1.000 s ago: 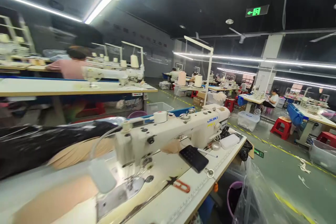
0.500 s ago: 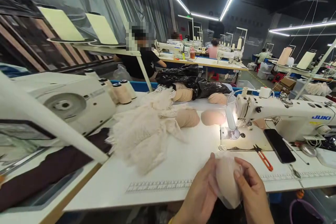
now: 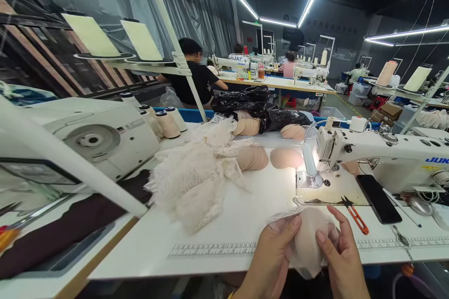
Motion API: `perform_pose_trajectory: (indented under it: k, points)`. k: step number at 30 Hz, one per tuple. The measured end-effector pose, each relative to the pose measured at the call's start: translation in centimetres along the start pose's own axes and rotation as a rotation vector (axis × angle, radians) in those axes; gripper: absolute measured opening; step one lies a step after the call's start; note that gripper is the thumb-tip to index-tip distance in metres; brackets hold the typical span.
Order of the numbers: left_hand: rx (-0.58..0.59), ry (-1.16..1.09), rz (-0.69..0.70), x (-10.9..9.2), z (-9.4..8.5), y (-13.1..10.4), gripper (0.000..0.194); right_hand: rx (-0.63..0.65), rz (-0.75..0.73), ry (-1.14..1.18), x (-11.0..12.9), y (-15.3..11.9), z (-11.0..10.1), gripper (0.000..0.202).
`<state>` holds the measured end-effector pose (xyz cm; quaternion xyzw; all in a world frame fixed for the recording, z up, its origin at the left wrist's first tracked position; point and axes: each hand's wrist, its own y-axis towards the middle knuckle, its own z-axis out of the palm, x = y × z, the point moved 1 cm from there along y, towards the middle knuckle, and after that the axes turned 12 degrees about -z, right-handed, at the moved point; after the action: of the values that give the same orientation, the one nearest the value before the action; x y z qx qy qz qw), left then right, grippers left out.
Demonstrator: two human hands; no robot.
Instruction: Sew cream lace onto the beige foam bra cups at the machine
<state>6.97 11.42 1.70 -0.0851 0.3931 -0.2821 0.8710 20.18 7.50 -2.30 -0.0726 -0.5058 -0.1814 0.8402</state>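
Observation:
A sheer cream fabric piece over what looks like a beige bra cup [image 3: 309, 240] is between my two hands at the table's front edge. My left hand [image 3: 270, 254] pinches its left side, thumb on top, and a scalloped lace edge sticks out beyond that thumb. On the other side, my right hand [image 3: 342, 254] grips the fabric with the thumb pressed in and the index finger raised. The fingers under the fabric are hidden. Just beyond my hands is the lit needle area of a white sewing machine [image 3: 393, 147]. Orange-handled thread snips [image 3: 358, 217] lie to the right.
A heap of cream lace fabric [image 3: 191, 182] lies left of centre, beside stacked beige bra cups [image 3: 252, 158] and black plastic bags [image 3: 242, 103]. A phone [image 3: 379, 198] rests by the machine. Thread cones [image 3: 167, 124] stand at the left. A co-worker [image 3: 192, 74] sits beyond.
My left thumb has come over onto the fabric, and the lace edge now shows at the left. My right index finger has lifted. The view has shifted slightly.

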Motion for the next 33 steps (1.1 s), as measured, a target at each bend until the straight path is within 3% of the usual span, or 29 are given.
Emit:
perform_pose_trajectory:
  k: [8,12,18,26,29,33]
  points:
    - [-0.037,-0.122,-0.038,-0.1,0.2,0.1,0.037,-0.026,-0.023,-0.009,-0.3,0.2,0.0,0.085]
    - [0.003,-0.082,-0.056,0.0,0.5,0.1,0.042,-0.033,-0.044,-0.038,-0.4,0.1,0.1,0.085]
    - [-0.031,-0.026,-0.050,0.5,0.3,0.8,0.045,-0.026,-0.046,-0.033,-0.4,0.2,0.0,0.089]
    - [0.021,-0.046,-0.094,-0.5,1.2,0.6,0.041,-0.033,-0.054,-0.037,0.1,0.6,0.2,0.095]
    - [-0.003,-0.058,-0.104,-0.6,1.4,1.1,0.034,0.021,-0.036,-0.047,0.0,0.5,0.3,0.102]
    - [-0.014,-0.074,-0.120,-1.7,1.2,1.6,0.033,0.189,-0.022,-0.049,-0.9,0.5,-1.2,0.122]
